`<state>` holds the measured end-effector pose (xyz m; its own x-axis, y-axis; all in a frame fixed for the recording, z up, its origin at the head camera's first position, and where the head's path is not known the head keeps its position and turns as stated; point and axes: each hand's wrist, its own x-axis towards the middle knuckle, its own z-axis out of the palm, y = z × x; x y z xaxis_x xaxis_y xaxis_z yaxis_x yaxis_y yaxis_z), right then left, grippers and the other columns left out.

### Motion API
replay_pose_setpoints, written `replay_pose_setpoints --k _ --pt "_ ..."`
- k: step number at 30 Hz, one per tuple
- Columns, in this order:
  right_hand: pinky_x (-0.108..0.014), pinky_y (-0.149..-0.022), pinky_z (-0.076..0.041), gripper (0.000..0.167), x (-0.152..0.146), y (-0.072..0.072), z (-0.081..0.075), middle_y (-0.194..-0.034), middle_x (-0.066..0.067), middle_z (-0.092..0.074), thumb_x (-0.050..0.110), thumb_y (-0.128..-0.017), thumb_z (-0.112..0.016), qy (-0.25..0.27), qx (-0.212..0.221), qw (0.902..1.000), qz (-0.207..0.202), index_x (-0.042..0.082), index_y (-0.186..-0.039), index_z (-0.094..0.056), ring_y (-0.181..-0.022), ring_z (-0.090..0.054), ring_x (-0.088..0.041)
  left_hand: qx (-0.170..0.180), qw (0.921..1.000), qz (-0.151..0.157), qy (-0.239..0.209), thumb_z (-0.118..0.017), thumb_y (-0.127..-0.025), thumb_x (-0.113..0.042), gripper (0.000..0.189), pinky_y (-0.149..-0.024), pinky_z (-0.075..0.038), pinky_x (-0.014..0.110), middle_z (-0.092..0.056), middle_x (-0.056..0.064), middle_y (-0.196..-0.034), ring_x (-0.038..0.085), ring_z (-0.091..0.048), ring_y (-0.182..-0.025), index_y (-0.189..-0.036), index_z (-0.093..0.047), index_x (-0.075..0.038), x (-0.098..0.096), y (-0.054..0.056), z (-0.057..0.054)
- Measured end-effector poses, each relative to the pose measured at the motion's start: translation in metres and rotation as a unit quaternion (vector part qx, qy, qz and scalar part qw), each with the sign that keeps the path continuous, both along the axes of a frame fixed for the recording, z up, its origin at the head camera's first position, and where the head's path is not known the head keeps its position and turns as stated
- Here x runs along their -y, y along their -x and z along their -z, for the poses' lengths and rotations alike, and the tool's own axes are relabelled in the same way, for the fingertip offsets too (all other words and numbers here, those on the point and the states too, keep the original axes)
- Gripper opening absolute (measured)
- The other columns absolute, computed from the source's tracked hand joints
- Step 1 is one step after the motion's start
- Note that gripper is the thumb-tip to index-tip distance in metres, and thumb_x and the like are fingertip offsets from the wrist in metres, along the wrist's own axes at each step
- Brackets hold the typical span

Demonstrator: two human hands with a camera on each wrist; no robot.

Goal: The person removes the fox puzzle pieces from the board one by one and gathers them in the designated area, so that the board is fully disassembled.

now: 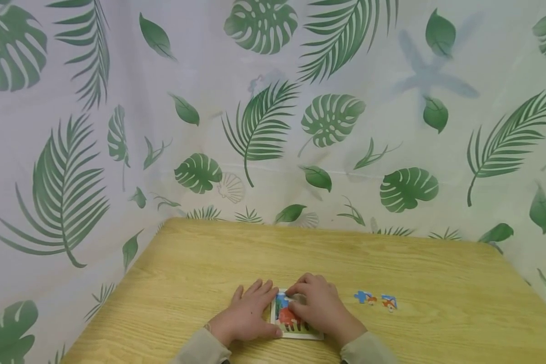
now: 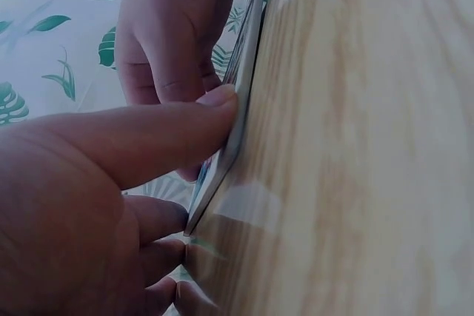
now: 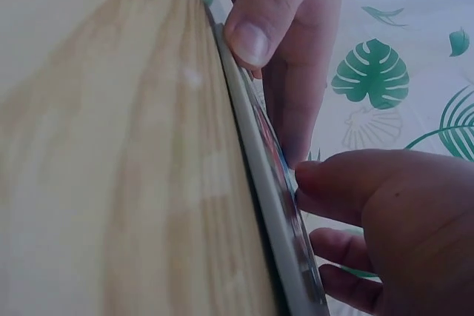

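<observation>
A small jigsaw puzzle in a white-edged tray lies on the table, its picture showing blue, red and green. My left hand rests at its left side, fingers spread and fairly straight. The left thumb presses the tray's near edge, and the left fingertips touch near its far left corner. Over the right part of the puzzle bends my right hand. Its thumb and curled fingers touch the picture's upper left; whether they pinch a piece is hidden. The right hand covers much of the picture.
Two loose puzzle pieces lie right of the right hand: a blue one with an orange animal part and another beside it. The wood-grain table meets a leaf-patterned cloth behind and at the left.
</observation>
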<state>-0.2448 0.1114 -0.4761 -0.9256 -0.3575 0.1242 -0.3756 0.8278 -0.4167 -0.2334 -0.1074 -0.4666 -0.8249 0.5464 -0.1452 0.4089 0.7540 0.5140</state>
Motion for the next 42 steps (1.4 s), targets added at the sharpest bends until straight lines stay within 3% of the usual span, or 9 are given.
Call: replay_pose_setpoints --k 8,15,21,29,33,42 --pt "-0.059 -0.088 -0.043 0.012 0.014 0.003 -0.002 -0.098 0.007 -0.059 0.035 -0.086 -0.079 -0.026 -0.019 0.999 0.031 0.025 -0.088 -0.074 -0.102 -0.053 -0.023 -0.002 1.0 0.003 -0.004 -0.076 -0.084 -0.054 0.092 -0.116 -0.006 0.066 -0.028 0.009 -0.165 0.032 -0.015 -0.153 -0.158 -0.039 -0.013 0.0 0.0 -0.001" --pt "-0.057 -0.087 -0.044 0.02 0.019 0.005 0.002 -0.096 0.006 -0.057 0.037 -0.085 -0.081 -0.031 -0.007 0.9989 0.036 0.021 -0.091 -0.069 -0.098 -0.052 -0.022 -0.001 0.9999 0.002 -0.01 -0.076 -0.084 -0.054 0.093 -0.116 -0.007 0.067 -0.028 0.009 -0.164 0.033 -0.015 -0.153 -0.158 -0.039 -0.013 0.002 -0.001 0.002" --pt "-0.057 -0.091 -0.042 0.021 0.018 0.006 0.006 -0.096 0.007 -0.056 0.037 -0.085 -0.081 -0.006 0.012 0.9987 0.05 0.022 -0.093 -0.069 -0.101 -0.053 -0.022 0.003 0.9998 0.002 -0.02 -0.077 -0.083 -0.054 0.094 -0.116 -0.005 0.068 -0.028 0.01 -0.164 0.034 -0.015 -0.153 -0.158 -0.038 -0.012 0.002 -0.001 0.003" --pt "-0.055 -0.087 -0.043 0.011 0.016 0.007 0.008 -0.096 0.007 -0.061 0.03 -0.086 -0.08 0.016 -0.021 0.9987 0.044 0.025 -0.087 -0.071 -0.101 -0.055 -0.023 0.007 0.9997 0.001 -0.022 -0.077 -0.084 -0.054 0.095 -0.116 -0.002 0.067 -0.026 0.01 -0.165 0.033 -0.012 -0.153 -0.159 -0.036 -0.012 0.002 0.001 0.004" --pt "-0.056 -0.089 -0.044 0.012 0.016 0.006 0.007 -0.098 0.006 -0.062 0.031 -0.086 -0.08 0.009 -0.024 0.9986 0.045 0.023 -0.093 -0.074 -0.103 -0.056 -0.024 0.002 0.9998 -0.001 -0.018 -0.078 -0.083 -0.054 0.095 -0.116 -0.004 0.066 -0.027 0.009 -0.165 0.032 -0.013 -0.153 -0.158 -0.037 -0.013 0.001 0.001 0.003" --pt "-0.055 -0.09 -0.048 0.012 0.017 0.001 -0.001 -0.097 0.008 -0.063 0.035 -0.086 -0.078 -0.026 -0.029 0.9988 0.029 0.024 -0.089 -0.078 -0.1 -0.058 -0.023 0.005 0.9999 -0.003 -0.014 -0.078 -0.083 -0.053 0.096 -0.117 -0.004 0.065 -0.027 0.008 -0.165 0.032 -0.013 -0.153 -0.159 -0.036 -0.012 0.001 0.001 0.002"
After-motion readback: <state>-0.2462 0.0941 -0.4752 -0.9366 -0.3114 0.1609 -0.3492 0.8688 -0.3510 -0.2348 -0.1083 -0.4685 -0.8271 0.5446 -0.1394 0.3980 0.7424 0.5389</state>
